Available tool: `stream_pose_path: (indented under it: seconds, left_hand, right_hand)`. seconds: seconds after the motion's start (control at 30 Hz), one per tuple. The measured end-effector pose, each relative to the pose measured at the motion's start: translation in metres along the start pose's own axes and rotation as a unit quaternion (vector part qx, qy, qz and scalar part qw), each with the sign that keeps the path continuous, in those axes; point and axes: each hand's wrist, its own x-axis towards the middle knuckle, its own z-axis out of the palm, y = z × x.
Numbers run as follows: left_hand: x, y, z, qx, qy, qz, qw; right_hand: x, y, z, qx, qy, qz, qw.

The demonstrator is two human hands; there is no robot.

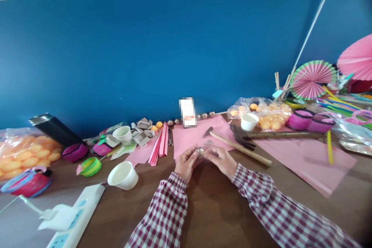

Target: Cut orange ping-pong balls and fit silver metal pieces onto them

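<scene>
Near the table's middle, my left hand (186, 164) pinches a small shiny silvery ball (199, 152) between thumb and fingers. My right hand (221, 159) comes in from the other side, its closed fingertips at the ball's right edge; whether they hold something small is hidden. Both hands are over the near edge of a pink sheet (186, 139). Just beyond my fingers lie small shiny bits (208, 142). A hammer with a wooden handle (241, 148) rests at a slant to the right of my right hand. More silvery balls (204, 116) stand in a row along the blue wall.
On the left are a white paper cup (123, 175), a power strip (84, 205), a black bottle (56, 130) and a bag of orange balls (27, 153). To the right sit another cup (249, 121), a wooden stick (287, 135) and a pink sheet (308, 159).
</scene>
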Motion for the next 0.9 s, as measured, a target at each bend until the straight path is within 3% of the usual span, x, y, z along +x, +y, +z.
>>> stream_pose_path:
  seconds: [0.63, 0.9]
  left_hand:
    - [-0.0004, 0.0013, 0.0007, 0.03, -0.01, 0.005, 0.999]
    - [0.0027, -0.0051, -0.0047, 0.062, -0.05, 0.027, 0.996]
  right_hand:
    - [-0.0002, 0.0014, -0.0032, -0.02, -0.028, -0.009, 0.999]
    - [0.0003, 0.0029, -0.0066, -0.033, -0.038, -0.012, 0.999]
